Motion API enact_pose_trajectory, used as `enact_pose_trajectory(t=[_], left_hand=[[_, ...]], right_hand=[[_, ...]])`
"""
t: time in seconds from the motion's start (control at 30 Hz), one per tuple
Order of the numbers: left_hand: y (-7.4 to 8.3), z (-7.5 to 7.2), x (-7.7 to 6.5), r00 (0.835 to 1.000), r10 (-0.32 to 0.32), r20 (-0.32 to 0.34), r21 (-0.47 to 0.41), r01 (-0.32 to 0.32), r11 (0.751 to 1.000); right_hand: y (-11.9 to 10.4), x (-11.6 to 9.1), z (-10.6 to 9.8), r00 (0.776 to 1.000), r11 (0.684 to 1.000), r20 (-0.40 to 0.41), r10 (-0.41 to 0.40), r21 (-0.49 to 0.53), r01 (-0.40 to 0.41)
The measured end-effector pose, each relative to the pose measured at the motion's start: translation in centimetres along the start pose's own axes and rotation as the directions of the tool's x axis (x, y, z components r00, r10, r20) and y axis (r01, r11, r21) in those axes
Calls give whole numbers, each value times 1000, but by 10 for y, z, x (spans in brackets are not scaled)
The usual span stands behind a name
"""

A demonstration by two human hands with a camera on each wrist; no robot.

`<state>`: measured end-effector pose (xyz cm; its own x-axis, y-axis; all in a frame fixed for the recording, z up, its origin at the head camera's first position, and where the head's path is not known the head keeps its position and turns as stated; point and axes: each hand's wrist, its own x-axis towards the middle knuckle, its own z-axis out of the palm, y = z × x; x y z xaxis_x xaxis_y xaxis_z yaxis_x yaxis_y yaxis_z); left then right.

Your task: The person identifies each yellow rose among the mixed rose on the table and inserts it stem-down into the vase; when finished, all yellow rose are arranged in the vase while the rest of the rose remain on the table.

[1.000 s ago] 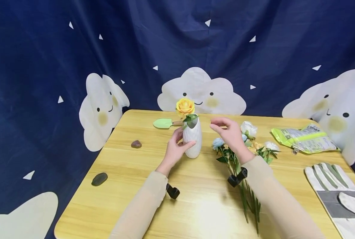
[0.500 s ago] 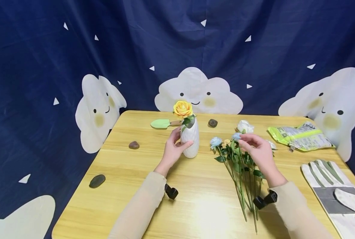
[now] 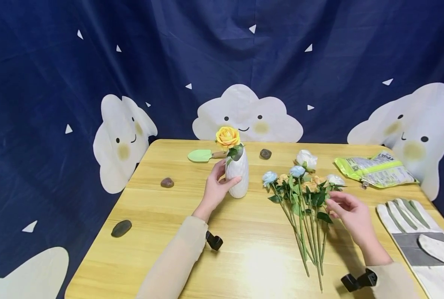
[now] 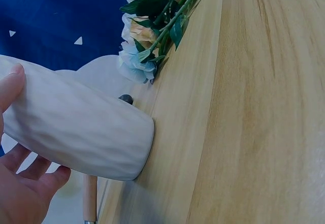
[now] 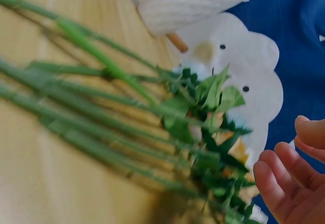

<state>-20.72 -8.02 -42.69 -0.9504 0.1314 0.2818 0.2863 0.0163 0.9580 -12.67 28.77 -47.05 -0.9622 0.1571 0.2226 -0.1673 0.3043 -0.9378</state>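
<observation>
My left hand (image 3: 215, 190) grips a white textured vase (image 3: 239, 176), thumb on one side and fingers on the other. The vase stands upright on the table with a yellow rose (image 3: 227, 137) in its mouth. To the right lies a bunch of artificial flowers (image 3: 300, 203), with light blue, peach and white blooms and long green stems. My right hand (image 3: 354, 218) is at the bunch's right side, near the leaves. In the right wrist view its fingers (image 5: 277, 181) and thumb are apart with nothing between them. Whether a fingertip touches a leaf is unclear.
Behind the vase lies a green trowel (image 3: 200, 155). Stones rest on the table: a dark one (image 3: 265, 154), a reddish one (image 3: 167, 182) and a black one (image 3: 121, 228). At the right are a yellow-green bag (image 3: 377, 170) and work gloves (image 3: 420, 241).
My right hand has moved from beside the vase, over the blue blooms, to the right edge of the bunch. My left hand keeps its grip on the vase.
</observation>
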Motion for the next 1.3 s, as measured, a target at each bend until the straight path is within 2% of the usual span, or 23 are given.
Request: enact_pose_trajectory(t=[0.07, 0.17, 0.27, 0.43, 0.57, 0.7, 0.8, 0.93, 1.17, 1.3], left_hand=[[0, 0, 0, 1000, -3, 0, -6, 3, 1000], [0, 0, -1, 1000, -9, 0, -8, 9, 1000], [0, -1, -1, 1000, -12, 3, -9, 12, 1000], [1, -1, -1, 1000, -13, 6, -1, 13, 1000], [1, -1, -1, 1000, -7, 1, 11, 7, 1000], [0, -1, 0, 1000, -9, -2, 11, 9, 1000], [0, -1, 0, 1000, -9, -2, 4, 9, 1000], [0, 0, 0, 1000, -5, -6, 0, 5, 1000], [0, 0, 0, 1000, 0, -5, 2, 0, 1000], [0, -1, 0, 1000, 5, -6, 3, -5, 1000]], right_hand=[[-13, -10, -2, 999, 999, 6, 32, -37, -32], [-18, -18, -5, 995, 994, -7, 100, -34, -101], [-15, -21, -8, 986, 984, 1, 164, 65, -164], [-8, -22, -10, 969, 946, 14, 245, 215, -242], [-7, -19, -12, 960, 932, 6, 279, 241, -272], [-15, -14, -12, 967, 939, 12, 256, 233, -251], [-21, -12, -9, 973, 950, 38, 227, 211, -230], [-24, -11, -5, 969, 957, 91, 229, 162, -241], [-18, -8, -5, 964, 966, 53, 260, -28, -258], [-17, -5, -4, 953, 956, 125, 276, -138, -259]])
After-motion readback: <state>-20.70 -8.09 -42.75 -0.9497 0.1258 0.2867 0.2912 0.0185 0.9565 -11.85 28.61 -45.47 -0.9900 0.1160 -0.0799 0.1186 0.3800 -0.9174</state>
